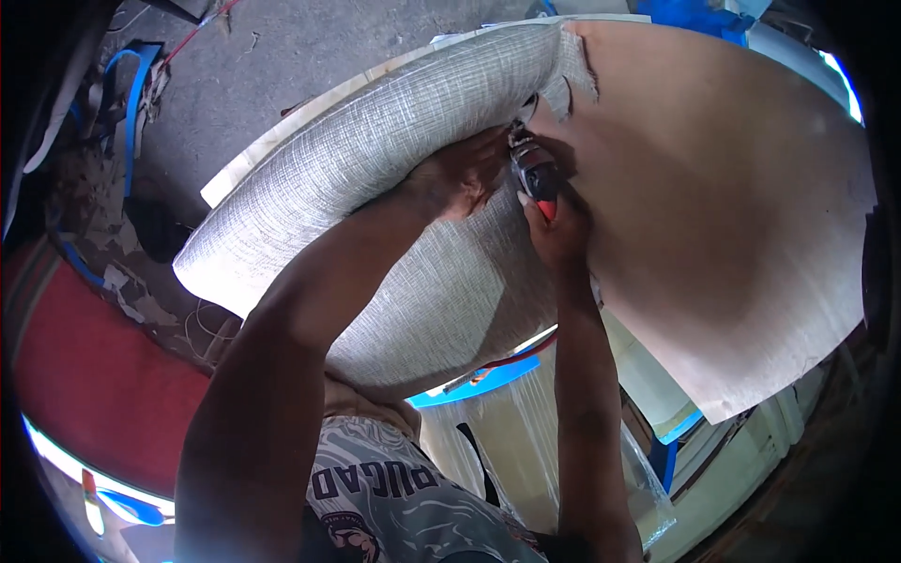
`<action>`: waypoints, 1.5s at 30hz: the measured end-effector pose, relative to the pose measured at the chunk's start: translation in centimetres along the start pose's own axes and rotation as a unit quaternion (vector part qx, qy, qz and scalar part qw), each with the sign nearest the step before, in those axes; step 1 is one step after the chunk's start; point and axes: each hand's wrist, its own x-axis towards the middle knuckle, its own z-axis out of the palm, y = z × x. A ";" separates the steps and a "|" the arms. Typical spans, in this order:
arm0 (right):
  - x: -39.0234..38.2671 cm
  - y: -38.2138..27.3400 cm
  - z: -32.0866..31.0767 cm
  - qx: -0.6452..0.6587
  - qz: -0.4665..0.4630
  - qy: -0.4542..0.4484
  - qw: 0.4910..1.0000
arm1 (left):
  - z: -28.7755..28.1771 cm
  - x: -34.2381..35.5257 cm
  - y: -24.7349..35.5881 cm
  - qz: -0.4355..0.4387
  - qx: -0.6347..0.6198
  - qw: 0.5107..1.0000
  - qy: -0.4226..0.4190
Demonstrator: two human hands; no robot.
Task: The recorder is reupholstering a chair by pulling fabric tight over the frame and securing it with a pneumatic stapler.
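My right hand [560,230] is wrapped round a small handheld power tool [535,174] with a black, grey and red body. Its metal head meets the cut edge of a silvery woven fabric [422,291], where the fabric borders a tan sheet [694,188]. Close beside the tool, my left hand [465,178] presses on the fabric with bent fingers and seems to grip it at the base of the rolled part; its fingertips are partly hidden in shadow. Above that hand the fabric bulges into a thick roll [375,131]. A torn fabric strip [568,80] hangs at the roll's far end.
A pale board edge [244,174] runs behind the roll. Blue tubing [136,113] and scraps lie on the concrete floor [282,47] at far left. A red padded surface [103,375] is at left. Clear plastic wrapping [511,432] covers something near my body.
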 end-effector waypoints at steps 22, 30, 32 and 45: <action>0.0 0.4 0.3 -0.026 0.032 -0.004 0.999 | -1.9 -0.3 0.2 0.003 0.045 0.997 -0.060; 0.0 0.6 1.4 -0.083 0.101 -0.025 0.991 | -0.8 -0.4 0.1 0.001 0.048 0.999 -0.018; 0.2 0.2 1.4 -0.112 0.126 -0.035 0.985 | -0.5 -0.5 0.1 -0.004 0.032 0.999 -0.006; -15.8 -8.6 -12.6 -0.008 0.268 0.007 0.963 | -3.3 -0.6 0.6 -0.054 0.030 0.996 -0.069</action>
